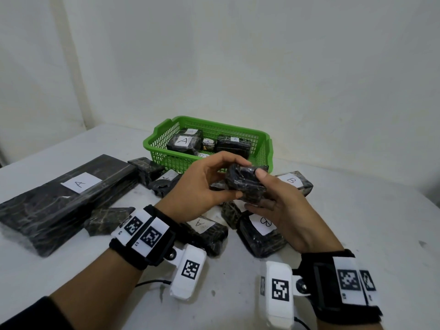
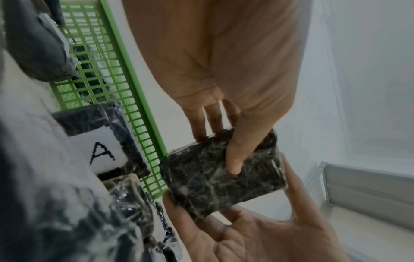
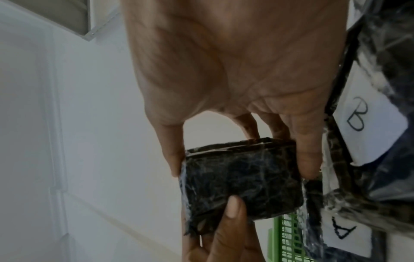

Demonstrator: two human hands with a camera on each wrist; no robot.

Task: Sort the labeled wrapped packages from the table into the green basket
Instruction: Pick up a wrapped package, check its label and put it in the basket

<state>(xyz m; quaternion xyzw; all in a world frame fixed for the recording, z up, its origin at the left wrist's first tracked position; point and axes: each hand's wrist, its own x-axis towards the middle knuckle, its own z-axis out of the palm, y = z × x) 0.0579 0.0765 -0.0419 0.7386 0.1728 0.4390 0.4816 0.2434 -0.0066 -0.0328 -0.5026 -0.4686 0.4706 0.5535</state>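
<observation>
1. Small black wrapped package (image 1: 246, 183) is held in the air between both hands, in front of the green basket (image 1: 164, 145) and above the packages lying on the white table (image 1: 345, 222); no label is visible on its exposed faces.
2. Left hand (image 1: 202, 186): thumb and fingers are curled round the package's left end, pinching it. In the left wrist view the package (image 2: 224, 173) is seen gripped at its edges by both hands.
3. Right hand (image 1: 281, 208): thumb is pressed on the top right corner, fingers are curled underneath. In the right wrist view the package (image 3: 241, 184) is seen pinched between thumb and fingers.
4. Basket contents: several black wrapped packages are seen inside, among them one with a large "A" label (image 1: 183, 141).
5. Long flat package labeled "A" (image 1: 64, 201) is laid at the left of the table.
6. Package labeled "B" (image 1: 295, 183) is seen just right of the held one, on the table; a second "B" package (image 1: 262, 234) lies under the right hand, and an "A" package (image 1: 207, 231) lies between the wrists.
7. Marker-tagged straps are worn on both wrists.
</observation>
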